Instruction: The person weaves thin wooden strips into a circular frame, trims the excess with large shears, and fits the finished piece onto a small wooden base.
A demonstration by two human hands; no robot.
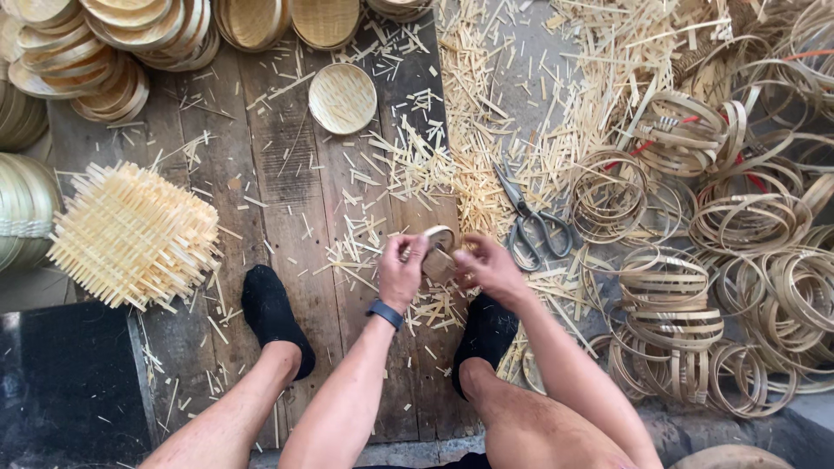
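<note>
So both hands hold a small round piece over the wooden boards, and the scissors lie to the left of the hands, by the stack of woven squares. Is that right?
Not quite. The head view shows the scissors lying to the right of the hands, beside the bamboo rings, not by the woven squares. The rest holds: the left hand and right hand hold a small round piece over the boards.

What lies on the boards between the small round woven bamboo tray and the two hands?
In the head view, only scattered pale bamboo offcuts lie between the small round woven tray and the left hand and right hand.
</note>
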